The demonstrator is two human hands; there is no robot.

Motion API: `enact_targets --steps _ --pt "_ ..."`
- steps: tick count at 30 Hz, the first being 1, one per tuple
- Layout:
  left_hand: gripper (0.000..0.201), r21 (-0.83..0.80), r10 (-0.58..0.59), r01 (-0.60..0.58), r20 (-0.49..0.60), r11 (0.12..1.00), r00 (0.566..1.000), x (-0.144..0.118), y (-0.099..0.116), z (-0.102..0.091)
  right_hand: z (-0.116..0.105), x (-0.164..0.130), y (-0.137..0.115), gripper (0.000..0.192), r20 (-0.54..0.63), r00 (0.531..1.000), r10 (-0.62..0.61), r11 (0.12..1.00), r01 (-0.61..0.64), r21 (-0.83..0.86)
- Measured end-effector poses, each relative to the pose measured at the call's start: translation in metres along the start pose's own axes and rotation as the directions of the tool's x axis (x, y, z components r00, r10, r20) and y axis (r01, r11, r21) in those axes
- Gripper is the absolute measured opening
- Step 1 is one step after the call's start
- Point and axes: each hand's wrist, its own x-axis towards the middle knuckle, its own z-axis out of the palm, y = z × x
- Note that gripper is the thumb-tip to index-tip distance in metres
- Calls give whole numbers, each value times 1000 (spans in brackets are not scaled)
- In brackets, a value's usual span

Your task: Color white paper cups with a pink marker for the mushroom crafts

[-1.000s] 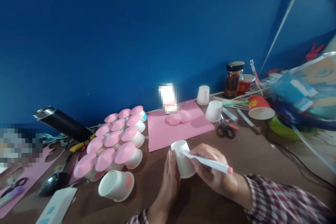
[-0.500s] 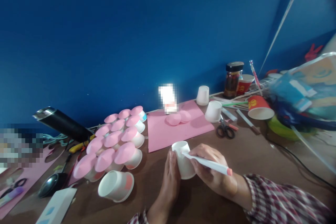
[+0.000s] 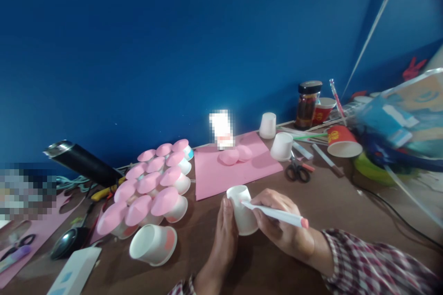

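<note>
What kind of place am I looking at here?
Probably a home craft table: a brown table against a blue wall, with pink-topped paper cups, a pink paper sheet, scissors, and a marker in the right hand.

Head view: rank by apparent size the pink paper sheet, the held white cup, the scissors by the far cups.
1. pink paper sheet, clearly largest.
2. held white cup, between left hand and right hand.
3. scissors.
Cup versus scissors is unsure: the cup is nearer the camera.
</note>
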Motion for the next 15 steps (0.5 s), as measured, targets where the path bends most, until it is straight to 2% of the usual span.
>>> enact_targets --steps 2,7,15 --pt "72 31 -30 31 -19 999 999 0 -3 -1 -1 1 -1 10 -2 1000 8 1000 -8 4" --pt "71 47 -25 25 19 999 1000 1 -11 -2 -2 3 -3 11 -5 1000 25 1000 -25 18" --pt "62 72 -39 40 -17 997 999 -1 -1 1 -1 4 -2 13 -14 999 31 1000 -30 8"
